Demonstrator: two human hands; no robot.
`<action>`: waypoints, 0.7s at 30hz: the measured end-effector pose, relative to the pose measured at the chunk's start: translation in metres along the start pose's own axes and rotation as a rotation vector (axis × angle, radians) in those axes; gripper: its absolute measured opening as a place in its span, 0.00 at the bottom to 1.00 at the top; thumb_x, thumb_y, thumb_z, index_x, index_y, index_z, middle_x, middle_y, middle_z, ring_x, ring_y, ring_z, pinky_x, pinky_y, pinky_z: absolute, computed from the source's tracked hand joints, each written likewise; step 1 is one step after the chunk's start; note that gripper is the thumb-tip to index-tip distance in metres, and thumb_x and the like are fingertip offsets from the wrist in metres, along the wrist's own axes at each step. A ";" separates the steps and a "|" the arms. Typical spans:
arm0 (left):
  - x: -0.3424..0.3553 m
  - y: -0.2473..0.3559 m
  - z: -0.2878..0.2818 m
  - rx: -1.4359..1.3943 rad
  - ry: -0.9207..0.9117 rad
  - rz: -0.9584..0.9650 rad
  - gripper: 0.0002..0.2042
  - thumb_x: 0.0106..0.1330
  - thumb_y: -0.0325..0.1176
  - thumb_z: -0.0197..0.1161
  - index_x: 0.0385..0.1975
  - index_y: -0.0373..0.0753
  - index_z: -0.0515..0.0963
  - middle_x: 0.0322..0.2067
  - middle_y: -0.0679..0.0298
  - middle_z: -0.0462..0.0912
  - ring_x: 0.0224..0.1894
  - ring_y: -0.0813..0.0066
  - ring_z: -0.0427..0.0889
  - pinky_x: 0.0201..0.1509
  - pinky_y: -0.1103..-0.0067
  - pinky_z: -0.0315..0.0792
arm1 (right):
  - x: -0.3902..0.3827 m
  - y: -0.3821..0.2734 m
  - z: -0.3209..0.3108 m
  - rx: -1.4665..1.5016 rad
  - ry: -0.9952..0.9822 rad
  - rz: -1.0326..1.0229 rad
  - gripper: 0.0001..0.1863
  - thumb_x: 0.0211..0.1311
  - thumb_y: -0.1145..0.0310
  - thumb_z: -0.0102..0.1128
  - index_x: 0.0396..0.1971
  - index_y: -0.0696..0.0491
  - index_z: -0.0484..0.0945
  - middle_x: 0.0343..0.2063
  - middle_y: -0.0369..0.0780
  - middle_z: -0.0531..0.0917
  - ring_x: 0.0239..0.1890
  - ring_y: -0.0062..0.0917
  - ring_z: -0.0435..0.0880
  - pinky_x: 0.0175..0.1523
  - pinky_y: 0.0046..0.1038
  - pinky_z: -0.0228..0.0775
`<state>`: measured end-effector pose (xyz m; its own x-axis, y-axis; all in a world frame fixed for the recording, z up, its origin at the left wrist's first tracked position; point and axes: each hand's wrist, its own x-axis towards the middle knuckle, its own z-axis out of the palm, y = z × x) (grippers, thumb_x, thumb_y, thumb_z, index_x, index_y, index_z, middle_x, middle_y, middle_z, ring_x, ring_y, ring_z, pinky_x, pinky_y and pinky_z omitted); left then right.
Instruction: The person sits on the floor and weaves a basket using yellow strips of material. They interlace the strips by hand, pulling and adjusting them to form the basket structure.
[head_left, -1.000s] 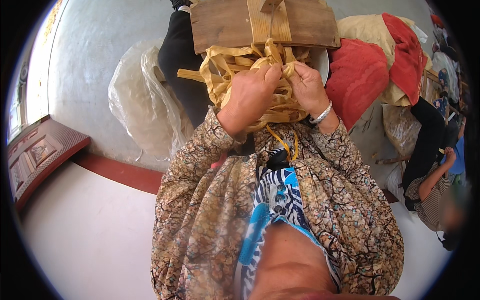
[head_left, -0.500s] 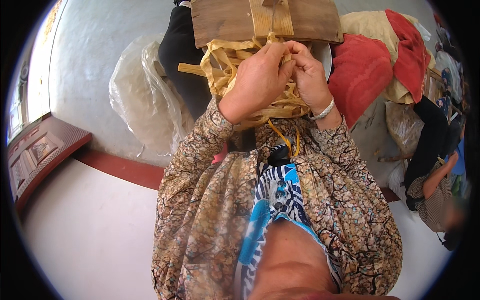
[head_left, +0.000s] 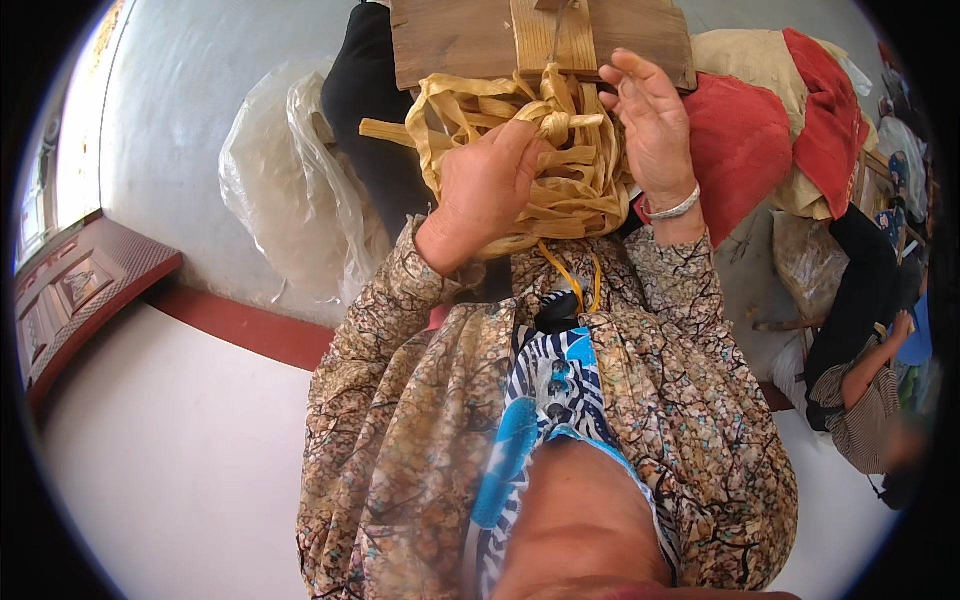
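Note:
A pile of flat tan husk-like strips (head_left: 575, 200) lies in loops at my lap, below a wooden board (head_left: 450, 45). At the board's near edge the strips gather into a thick knot (head_left: 553, 122), fastened to a thin cord or hook (head_left: 557, 35) on the board's pale centre piece. My left hand (head_left: 482, 187) is closed, pinching a tan strip just left of the knot; its fingertips are partly hidden. Just right of the knot, my right hand (head_left: 655, 130) is raised and open with its fingers apart, holding nothing that I can see.
A clear plastic bag (head_left: 290, 180) stands at the left. Red cloth (head_left: 738, 140) and a beige sack (head_left: 730, 55) lie to the right. A co-worker in a striped top (head_left: 860, 410) sits at the far right. A carved wooden door panel (head_left: 80, 295) is at the left.
My right hand has let go of the strips and moved up and right, its fingers opening. My left hand has drawn slightly down and left, so the knot now shows.

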<state>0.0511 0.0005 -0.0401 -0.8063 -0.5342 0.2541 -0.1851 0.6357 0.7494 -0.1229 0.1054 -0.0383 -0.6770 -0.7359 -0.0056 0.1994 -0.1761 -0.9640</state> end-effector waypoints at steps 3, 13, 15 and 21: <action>0.010 -0.001 -0.007 0.155 -0.075 0.144 0.04 0.62 0.28 0.60 0.35 0.39 0.76 0.23 0.58 0.78 0.25 0.55 0.80 0.25 0.68 0.71 | 0.002 -0.022 -0.004 -0.569 -0.161 -0.129 0.16 0.65 0.66 0.59 0.50 0.56 0.76 0.40 0.33 0.80 0.41 0.16 0.76 0.46 0.21 0.71; 0.030 -0.006 -0.018 -0.587 -0.666 -0.266 0.11 0.71 0.35 0.55 0.34 0.33 0.78 0.23 0.71 0.74 0.28 0.86 0.68 0.32 0.83 0.66 | -0.001 -0.051 -0.002 -1.090 -0.807 -0.098 0.09 0.62 0.62 0.58 0.33 0.52 0.79 0.25 0.45 0.80 0.29 0.41 0.80 0.33 0.37 0.70; 0.029 -0.006 -0.019 -0.679 -0.691 -0.308 0.11 0.72 0.35 0.55 0.34 0.33 0.78 0.23 0.74 0.73 0.28 0.87 0.68 0.32 0.83 0.66 | 0.003 -0.056 -0.005 -0.997 -0.786 0.009 0.09 0.62 0.65 0.59 0.35 0.54 0.79 0.24 0.43 0.80 0.28 0.34 0.81 0.33 0.33 0.71; 0.059 -0.018 -0.014 -0.717 -0.559 -0.388 0.13 0.72 0.36 0.55 0.39 0.31 0.79 0.22 0.75 0.71 0.24 0.89 0.65 0.27 0.87 0.61 | 0.018 -0.028 -0.016 -0.355 -0.427 0.378 0.09 0.66 0.69 0.57 0.41 0.58 0.79 0.28 0.33 0.82 0.29 0.12 0.79 0.33 0.20 0.74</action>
<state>0.0150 -0.0499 -0.0297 -0.9451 -0.1772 -0.2746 -0.2572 -0.1151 0.9595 -0.1517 0.1080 -0.0156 -0.2524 -0.9115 -0.3247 0.0734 0.3166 -0.9457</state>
